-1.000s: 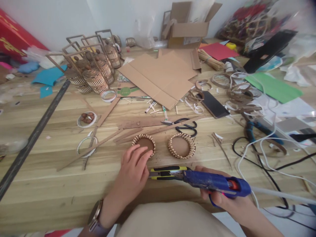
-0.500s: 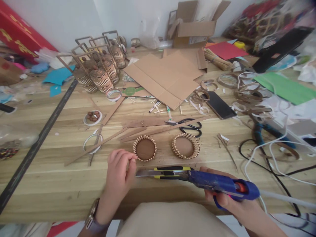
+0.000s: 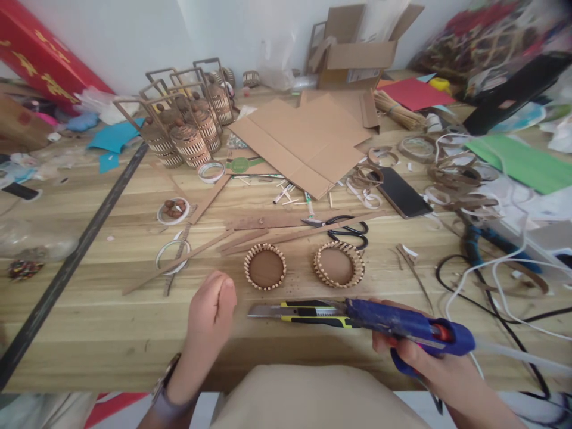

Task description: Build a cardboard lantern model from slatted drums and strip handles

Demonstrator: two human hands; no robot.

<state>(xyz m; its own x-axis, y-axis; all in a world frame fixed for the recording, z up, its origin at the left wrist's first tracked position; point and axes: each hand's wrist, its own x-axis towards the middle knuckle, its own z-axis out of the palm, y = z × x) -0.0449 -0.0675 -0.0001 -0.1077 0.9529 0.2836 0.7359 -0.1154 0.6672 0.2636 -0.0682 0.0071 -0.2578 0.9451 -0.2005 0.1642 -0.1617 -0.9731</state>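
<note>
My right hand (image 3: 420,351) grips a blue hot glue gun (image 3: 402,325), its nozzle pointing left over the near part of the table. Just past the nozzle lies a yellow-and-black utility knife (image 3: 313,312) with its blade out to the left. My left hand (image 3: 210,310) is curled closed, left of the blade; whatever its fingers may hold is hidden. Beyond the knife stand two small round baskets ringed with short wooden sticks: the left basket (image 3: 266,288) with a dark brown base, and the right basket (image 3: 357,271) with a lighter one. Neither hand touches them.
Black-handled scissors (image 3: 353,231) and brown strips (image 3: 250,238) lie behind the baskets. Flat cardboard (image 3: 299,143), a phone (image 3: 404,192) and several lantern-like pieces with handles (image 3: 190,143) are farther back. Cables (image 3: 491,298) run along the right side.
My left hand has drawn back left from the left basket, its fingers curling into a fist. My right hand still holds the glue gun, nearly in place. The view has shifted slightly.
</note>
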